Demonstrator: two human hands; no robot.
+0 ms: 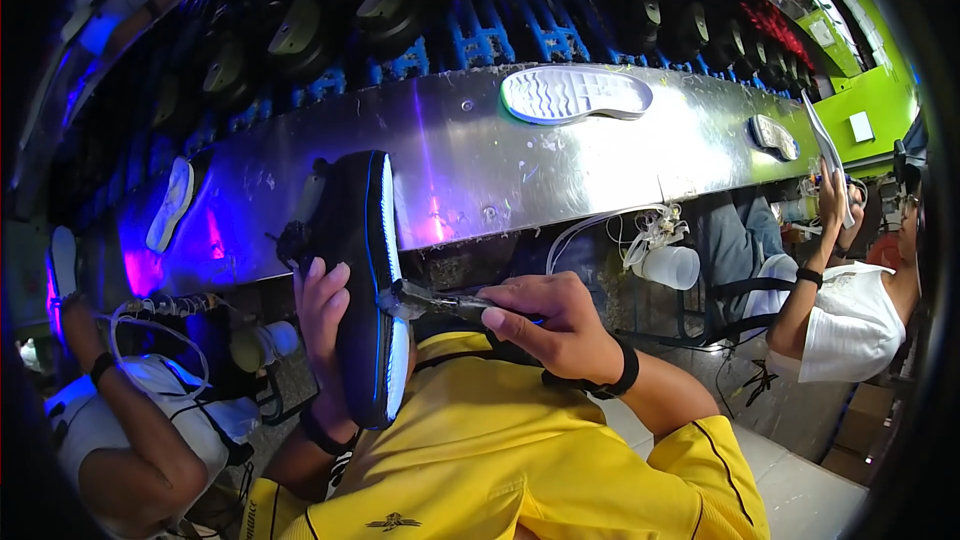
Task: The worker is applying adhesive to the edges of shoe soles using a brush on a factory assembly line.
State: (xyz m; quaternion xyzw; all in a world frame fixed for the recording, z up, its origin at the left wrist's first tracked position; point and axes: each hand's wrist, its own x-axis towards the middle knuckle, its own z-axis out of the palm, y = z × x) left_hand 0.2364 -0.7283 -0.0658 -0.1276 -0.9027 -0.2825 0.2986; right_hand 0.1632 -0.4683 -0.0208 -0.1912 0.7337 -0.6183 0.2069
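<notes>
My left hand [322, 305] is closed round the back of a dark shoe [355, 240], which stands on end with its pale underside turned to the right. A thin blue line runs along its edge. The shoe hides part of that hand's fingers and palm. In my right hand [560, 325] is a dark-handled brush [440, 302], pinched between thumb and fingers. Its bristle end touches the shoe's underside near the middle. Beyond, a white shoe sole [575, 95] lies on the metal bench [440, 155], its ridged face up.
Behind the bench, several dark shoes [385, 5] stand on a rack with blue bars [480, 40]. Smaller soles lie at the bench's left [172, 205] and right [775, 137]. A white cup [668, 266] with tubes hangs below the bench edge. Co-workers sit on both sides, each handling a sole.
</notes>
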